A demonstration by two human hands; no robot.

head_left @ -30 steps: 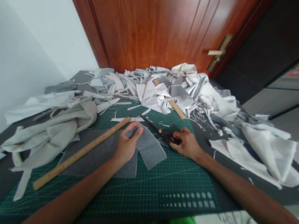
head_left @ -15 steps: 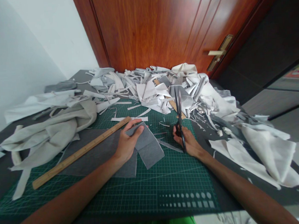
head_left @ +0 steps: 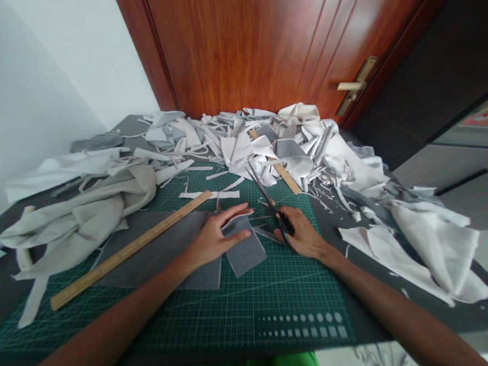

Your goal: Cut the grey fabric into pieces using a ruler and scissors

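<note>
On a green cutting mat [head_left: 253,310] lies a grey felt-like fabric piece [head_left: 244,252], and my left hand [head_left: 218,235] presses flat on it with the fingers apart. My right hand [head_left: 300,235] is closed around the handles of black scissors [head_left: 270,203], whose blades point up and to the left, just beyond the fabric's top edge. A larger grey fabric sheet [head_left: 147,240] runs under my left palm. Beside it, a wooden ruler [head_left: 127,252] lies diagonally on the sheet and mat, not touching either hand.
A large heap of white and grey fabric scraps [head_left: 258,148] stands against a wooden door [head_left: 251,43] with a brass handle. A beige cloth [head_left: 75,222] lies to the left, and white cloth pieces [head_left: 436,253] lie to the right on the dark table [head_left: 374,319].
The scissors have tilted from nearly upright to pointing up-left and are lower over the mat. My left hand has slid right across the grey fabric, with its fingers flatter.
</note>
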